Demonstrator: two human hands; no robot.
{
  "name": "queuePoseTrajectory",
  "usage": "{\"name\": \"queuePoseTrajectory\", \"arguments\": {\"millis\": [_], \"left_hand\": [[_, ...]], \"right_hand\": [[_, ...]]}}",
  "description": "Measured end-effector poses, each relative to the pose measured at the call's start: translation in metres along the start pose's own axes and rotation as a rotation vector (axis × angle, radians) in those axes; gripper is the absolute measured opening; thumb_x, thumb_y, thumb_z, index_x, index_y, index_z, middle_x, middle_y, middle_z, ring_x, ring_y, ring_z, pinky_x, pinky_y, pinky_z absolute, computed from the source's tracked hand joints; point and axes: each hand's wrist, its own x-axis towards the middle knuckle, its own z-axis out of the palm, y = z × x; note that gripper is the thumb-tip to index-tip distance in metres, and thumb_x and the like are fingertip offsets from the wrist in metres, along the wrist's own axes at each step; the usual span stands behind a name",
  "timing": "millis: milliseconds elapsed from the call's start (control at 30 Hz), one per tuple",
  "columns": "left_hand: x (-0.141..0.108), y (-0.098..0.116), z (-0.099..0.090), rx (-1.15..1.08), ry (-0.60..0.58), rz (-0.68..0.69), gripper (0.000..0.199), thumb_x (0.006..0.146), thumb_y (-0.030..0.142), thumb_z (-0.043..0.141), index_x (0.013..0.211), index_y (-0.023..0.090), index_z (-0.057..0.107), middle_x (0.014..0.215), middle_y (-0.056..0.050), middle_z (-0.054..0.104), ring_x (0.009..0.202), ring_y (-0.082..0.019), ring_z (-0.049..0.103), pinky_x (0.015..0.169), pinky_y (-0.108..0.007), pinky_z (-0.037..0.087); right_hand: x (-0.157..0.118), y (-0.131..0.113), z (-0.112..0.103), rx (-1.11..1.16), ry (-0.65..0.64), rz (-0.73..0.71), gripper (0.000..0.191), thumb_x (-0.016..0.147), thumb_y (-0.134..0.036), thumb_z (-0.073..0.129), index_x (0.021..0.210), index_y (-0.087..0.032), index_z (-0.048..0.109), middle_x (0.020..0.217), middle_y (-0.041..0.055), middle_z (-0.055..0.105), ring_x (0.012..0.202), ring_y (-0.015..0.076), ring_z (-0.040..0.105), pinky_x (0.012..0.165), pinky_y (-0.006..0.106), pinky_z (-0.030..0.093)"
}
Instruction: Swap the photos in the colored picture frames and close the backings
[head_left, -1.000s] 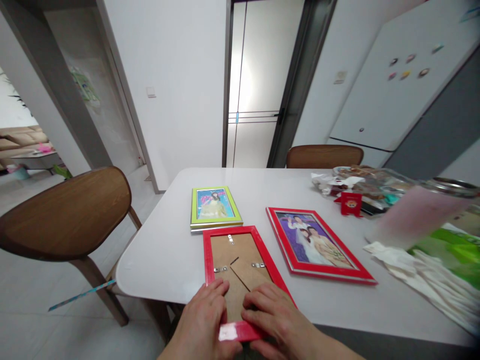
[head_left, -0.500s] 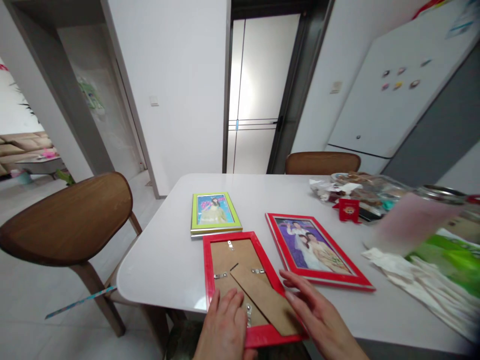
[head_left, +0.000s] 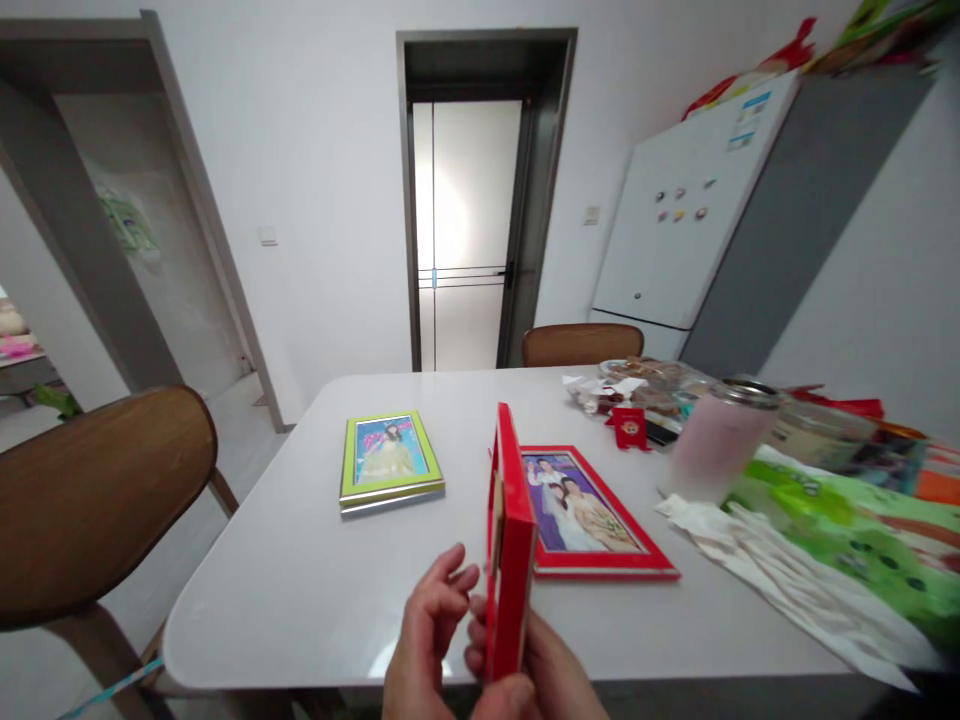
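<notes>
A red picture frame point(head_left: 516, 540) stands on edge in front of me, its narrow side facing me. My right hand point(head_left: 555, 665) is closed around its lower part, with the palm on the right and fingertips showing on the left. Left of the frame, my left hand point(head_left: 427, 640) has loosely curled, spread fingers; its thumb lies by the frame's near lower edge. Behind it, a second red picture frame point(head_left: 660, 565) lies face up, partly hidden, with a photo of several people. A yellow-green picture frame point(head_left: 349, 465) lies further left, on top of something with a silver edge.
The white table point(head_left: 300, 580) carries a pink tumbler point(head_left: 720, 440), a white cloth point(head_left: 780, 570), a green package point(head_left: 862, 540) and a small red packet point(head_left: 628, 428) on the right. Brown chairs stand at the left point(head_left: 112, 490) and at the far side point(head_left: 581, 345).
The red frame, lying back-up under both hands before, has been raised upright and turned edge-on. My right hand now grips it; my left hand has come off its back. The view has shifted.
</notes>
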Motion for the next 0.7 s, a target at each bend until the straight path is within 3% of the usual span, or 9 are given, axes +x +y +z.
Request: {"name": "queuePoseTrajectory", "arguments": {"millis": [67,133,233,367,500,700], "left_hand": [[0.015,0.009,0.005,-0.069,0.025,-0.031,0.057,0.062,0.030,0.066,0.109,0.023,0.034,0.128,-0.011,0.038,0.108,-0.026,0.046,0.088,-0.038,0.041],[0.031,0.011,0.012,-0.179,-0.020,-0.078,0.063,0.065,0.026,0.062,0.118,0.021,0.028,0.123,-0.012,0.044,0.104,-0.025,0.049,0.085,-0.036,0.044],[0.052,-0.005,0.029,-0.294,-0.106,-0.117,0.051,0.066,0.019,0.059,0.112,0.016,0.039,0.117,-0.010,0.051,0.102,-0.023,0.051,0.085,-0.032,0.044],[0.072,-0.044,0.057,-0.151,-0.119,-0.163,0.044,0.066,0.010,0.051,0.110,0.014,0.043,0.111,-0.009,0.056,0.098,-0.020,0.054,0.082,-0.029,0.046],[0.082,-0.071,0.072,-0.002,-0.092,-0.180,0.042,0.064,0.005,0.051,0.105,0.015,0.050,0.107,-0.008,0.059,0.094,-0.020,0.056,0.080,-0.028,0.045],[0.078,-0.086,0.071,0.107,-0.088,-0.180,0.042,0.063,0.006,0.052,0.104,0.017,0.053,0.105,-0.005,0.061,0.094,-0.019,0.056,0.083,-0.028,0.042]], "right_hand": [[0.005,-0.007,-0.033,0.280,0.217,0.232,0.044,0.085,-0.040,0.024,0.117,-0.018,0.044,0.084,0.0073,0.066,0.067,0.0198,0.063,0.055,0.032,0.050],[0.013,-0.014,-0.074,0.406,0.361,0.412,0.048,0.077,-0.039,0.043,0.121,-0.021,0.038,0.083,0.0048,0.067,0.066,0.0213,0.064,0.056,0.034,0.051],[0.029,-0.012,-0.135,0.294,0.434,0.520,0.055,0.070,-0.034,0.052,0.121,-0.020,0.039,0.071,0.0035,0.069,0.061,0.0223,0.064,0.058,0.036,0.051],[0.050,0.006,-0.195,-0.148,0.423,0.451,0.046,0.066,-0.031,0.055,0.110,-0.016,0.053,0.075,0.0046,0.069,0.060,0.0213,0.063,0.057,0.033,0.051],[0.059,0.024,-0.219,-0.316,0.406,0.416,0.039,0.064,-0.031,0.057,0.097,-0.012,0.061,0.082,0.0065,0.068,0.066,0.0209,0.063,0.058,0.030,0.050],[0.063,0.038,-0.223,-0.529,0.379,0.413,0.033,0.064,-0.031,0.055,0.091,-0.015,0.064,0.081,0.0056,0.069,0.067,0.0210,0.062,0.058,0.028,0.048]]}}
